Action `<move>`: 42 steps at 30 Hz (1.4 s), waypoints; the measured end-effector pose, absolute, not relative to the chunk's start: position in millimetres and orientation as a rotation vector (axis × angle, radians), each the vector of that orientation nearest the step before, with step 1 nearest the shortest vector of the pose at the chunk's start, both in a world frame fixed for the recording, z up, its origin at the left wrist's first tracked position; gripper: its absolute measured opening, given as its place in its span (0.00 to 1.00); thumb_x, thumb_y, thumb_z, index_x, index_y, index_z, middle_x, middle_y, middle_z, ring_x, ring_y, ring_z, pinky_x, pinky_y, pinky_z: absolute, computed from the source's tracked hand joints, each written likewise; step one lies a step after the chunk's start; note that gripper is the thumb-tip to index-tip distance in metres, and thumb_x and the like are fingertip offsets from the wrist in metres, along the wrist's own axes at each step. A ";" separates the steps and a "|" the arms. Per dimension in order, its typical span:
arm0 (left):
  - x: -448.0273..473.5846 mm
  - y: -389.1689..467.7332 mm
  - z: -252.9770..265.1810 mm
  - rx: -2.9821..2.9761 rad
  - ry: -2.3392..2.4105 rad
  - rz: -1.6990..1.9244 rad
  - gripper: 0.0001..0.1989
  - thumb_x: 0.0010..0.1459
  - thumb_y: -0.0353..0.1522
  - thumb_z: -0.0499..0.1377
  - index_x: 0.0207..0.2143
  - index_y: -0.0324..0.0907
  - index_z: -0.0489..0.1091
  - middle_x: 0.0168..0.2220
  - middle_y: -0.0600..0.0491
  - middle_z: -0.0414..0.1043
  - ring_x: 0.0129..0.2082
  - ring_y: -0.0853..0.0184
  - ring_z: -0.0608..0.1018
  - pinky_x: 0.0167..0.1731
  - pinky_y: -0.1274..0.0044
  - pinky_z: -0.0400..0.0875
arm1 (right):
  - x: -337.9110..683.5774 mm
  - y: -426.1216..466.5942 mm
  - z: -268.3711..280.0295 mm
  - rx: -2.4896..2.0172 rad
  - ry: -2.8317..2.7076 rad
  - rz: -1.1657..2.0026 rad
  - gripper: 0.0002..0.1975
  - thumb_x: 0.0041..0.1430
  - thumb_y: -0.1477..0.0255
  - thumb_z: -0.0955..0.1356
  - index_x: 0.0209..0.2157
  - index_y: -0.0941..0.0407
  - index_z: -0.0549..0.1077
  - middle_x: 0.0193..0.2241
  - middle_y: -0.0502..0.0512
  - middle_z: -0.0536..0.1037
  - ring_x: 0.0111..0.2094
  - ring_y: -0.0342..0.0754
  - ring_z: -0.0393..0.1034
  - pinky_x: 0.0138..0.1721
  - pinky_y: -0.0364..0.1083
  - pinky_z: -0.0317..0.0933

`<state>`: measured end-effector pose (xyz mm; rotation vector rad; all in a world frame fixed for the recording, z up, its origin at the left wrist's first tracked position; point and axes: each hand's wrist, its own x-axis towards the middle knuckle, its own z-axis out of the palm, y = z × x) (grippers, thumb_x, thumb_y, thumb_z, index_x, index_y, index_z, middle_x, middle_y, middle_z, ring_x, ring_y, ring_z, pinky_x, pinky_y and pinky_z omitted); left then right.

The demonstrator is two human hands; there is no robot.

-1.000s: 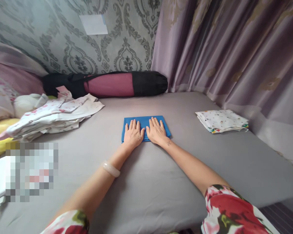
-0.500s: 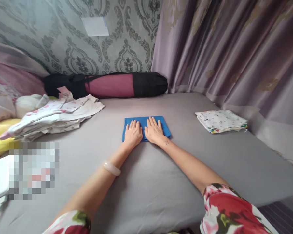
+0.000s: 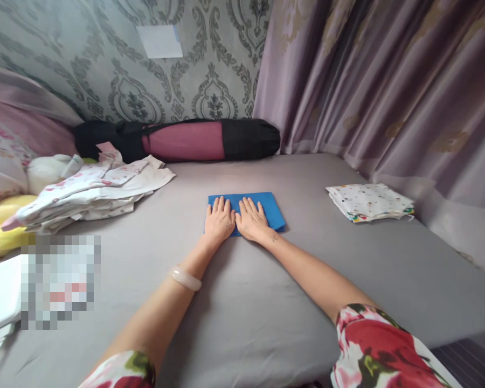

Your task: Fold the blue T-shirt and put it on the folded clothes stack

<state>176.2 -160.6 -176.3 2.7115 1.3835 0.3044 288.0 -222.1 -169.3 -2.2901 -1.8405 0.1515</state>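
A blue folded cloth [image 3: 274,209] lies flat on the grey bed sheet [image 3: 242,291], roughly rectangular with layered edges. My left hand [image 3: 220,220] rests palm down on its left part, fingers stretched forward. Close beside it, my right hand [image 3: 251,218] lies flat on the middle of the cloth, its thumb near or touching the left hand. Both hands are open and grip nothing. Much of the cloth's near edge is hidden under the hands and wrists. A pale bangle [image 3: 186,279] circles my left forearm.
A pile of white printed clothes [image 3: 101,188] lies at left, near yellow plush [image 3: 8,221] and a white device with a cable [image 3: 4,291]. Folded patterned cloths [image 3: 369,202] lie at right. A black and maroon long bag [image 3: 186,141] lies along the wall; curtains [image 3: 372,81] hang at right.
My right hand has slid left across the blue cloth, closer to my left hand, baring more of the cloth's right side. The view has shifted slightly.
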 end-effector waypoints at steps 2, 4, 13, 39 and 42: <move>174.4 -160.0 -177.2 2.708 1.365 0.375 0.25 0.67 0.37 0.43 0.62 0.35 0.60 0.67 0.41 0.55 0.67 0.54 0.56 0.64 0.60 0.53 | 287.8 -221.2 -166.5 -2.297 -1.849 0.170 0.30 0.68 0.66 0.53 0.66 0.66 0.55 0.68 0.65 0.51 0.69 0.55 0.41 0.67 0.59 0.33; 172.1 -159.7 -177.7 2.693 1.359 0.488 0.23 0.66 0.36 0.45 0.58 0.36 0.63 0.64 0.41 0.59 0.66 0.56 0.60 0.63 0.64 0.55 | 288.2 -218.4 -162.8 -2.300 -1.855 0.194 0.30 0.68 0.66 0.53 0.65 0.67 0.56 0.68 0.66 0.52 0.69 0.57 0.42 0.67 0.60 0.35; 157.5 -158.9 -181.1 2.520 1.386 0.850 0.14 0.66 0.33 0.48 0.46 0.40 0.69 0.53 0.43 0.72 0.54 0.60 0.73 0.56 0.69 0.64 | 289.1 -190.5 -161.9 -2.199 -1.886 0.225 0.31 0.69 0.64 0.51 0.68 0.64 0.51 0.69 0.61 0.48 0.70 0.55 0.38 0.67 0.60 0.33; 122.9 -123.6 -183.3 1.598 1.790 1.127 0.15 0.57 0.33 0.50 0.38 0.40 0.76 0.32 0.48 0.77 0.33 0.61 0.76 0.36 0.72 0.70 | 245.0 -162.1 -164.5 -2.212 -1.805 0.339 0.33 0.69 0.62 0.52 0.68 0.68 0.49 0.69 0.64 0.47 0.70 0.54 0.34 0.67 0.57 0.30; 123.0 -123.6 -181.6 1.567 1.765 1.139 0.15 0.56 0.33 0.51 0.38 0.39 0.76 0.32 0.48 0.77 0.31 0.62 0.76 0.35 0.73 0.70 | 246.7 -161.3 -167.7 -2.212 -1.807 0.338 0.33 0.69 0.62 0.51 0.68 0.67 0.49 0.69 0.63 0.47 0.70 0.53 0.34 0.67 0.57 0.30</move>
